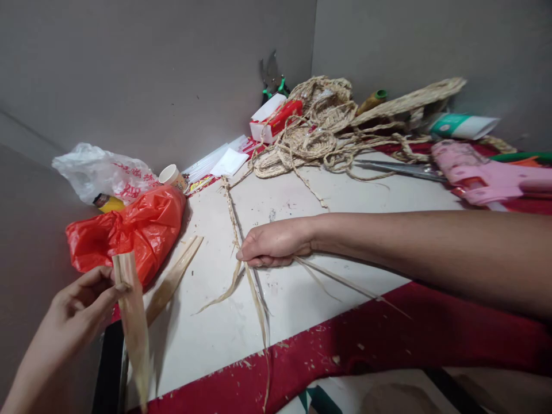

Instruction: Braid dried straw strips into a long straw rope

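My left hand pinches a flat, pale dried husk strip near its top, holding it up at the left edge of the table. Another husk piece lies just behind it on the white board. My right hand is closed on the lower end of a thin braided husk cord, which runs back toward the pile of braid. Loose husk strands fan out from under my right fist, to the front, left and right. The cord inside the fist is hidden.
A braided rope pile lies at the back beside a red-and-white box. Scissors and a pink glue gun sit at right. A red plastic bag and paper cup stand left. Red cloth borders the front.
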A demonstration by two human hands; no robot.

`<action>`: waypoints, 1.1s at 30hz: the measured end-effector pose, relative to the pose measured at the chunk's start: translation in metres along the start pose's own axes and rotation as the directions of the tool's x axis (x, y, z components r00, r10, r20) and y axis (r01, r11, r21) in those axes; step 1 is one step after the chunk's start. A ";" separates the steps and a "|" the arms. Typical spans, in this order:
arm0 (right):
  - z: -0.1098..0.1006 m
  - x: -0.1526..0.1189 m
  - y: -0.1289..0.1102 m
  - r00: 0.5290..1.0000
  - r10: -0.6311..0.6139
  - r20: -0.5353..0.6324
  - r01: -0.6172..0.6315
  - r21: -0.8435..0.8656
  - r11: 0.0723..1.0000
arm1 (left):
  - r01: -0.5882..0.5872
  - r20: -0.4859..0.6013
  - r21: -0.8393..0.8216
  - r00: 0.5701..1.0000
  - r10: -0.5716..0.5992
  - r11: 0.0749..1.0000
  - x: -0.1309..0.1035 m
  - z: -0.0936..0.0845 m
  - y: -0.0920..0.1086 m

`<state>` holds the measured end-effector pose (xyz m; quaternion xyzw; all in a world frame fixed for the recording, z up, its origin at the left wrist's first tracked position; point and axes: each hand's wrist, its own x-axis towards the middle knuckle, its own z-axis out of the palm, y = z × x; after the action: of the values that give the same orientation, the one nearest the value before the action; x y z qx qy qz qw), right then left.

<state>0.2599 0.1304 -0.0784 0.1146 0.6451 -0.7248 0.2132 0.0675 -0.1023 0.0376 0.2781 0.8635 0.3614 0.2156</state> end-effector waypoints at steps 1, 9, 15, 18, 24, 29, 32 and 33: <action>0.000 0.000 0.000 1.000 0.006 0.000 -0.006 0.003 1.000 | 0.028 -0.030 -0.044 0.999 -0.029 0.999 -0.005 0.006 0.006; -0.001 0.000 0.000 0.999 -0.046 0.006 0.046 0.037 0.998 | 0.224 0.319 -0.326 0.941 -0.117 0.919 -0.006 0.077 0.017; 0.002 -0.001 0.001 0.989 -0.146 -0.007 0.145 0.141 0.979 | 0.330 0.534 -0.450 0.844 -0.046 0.830 0.009 0.112 0.002; 0.003 -0.002 0.001 0.986 -0.164 0.008 0.160 0.171 0.972 | 0.341 0.565 -0.451 0.825 -0.033 0.825 0.010 0.125 0.000; 0.003 0.001 0.005 0.969 -0.243 -0.037 0.246 0.138 0.960 | 0.336 0.532 -0.465 0.846 -0.044 0.819 0.013 0.137 -0.004; 0.007 0.006 0.010 0.953 -0.275 -0.127 0.285 0.065 0.956 | 0.299 0.508 -0.479 0.861 -0.017 0.825 0.012 0.143 -0.005; 0.010 0.009 0.012 0.930 -0.296 -0.218 0.297 -0.031 0.954 | 0.273 0.494 -0.464 0.869 -0.009 0.843 0.010 0.147 -0.004; 0.011 0.009 0.012 0.920 -0.308 -0.242 0.306 -0.047 0.951 | 0.263 0.482 -0.465 0.876 -0.008 0.845 0.009 0.148 -0.004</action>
<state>0.2585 0.1172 -0.0917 0.1001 0.6794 -0.7267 0.0158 0.1439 -0.0242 -0.0624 0.2240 0.6753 0.4865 0.5071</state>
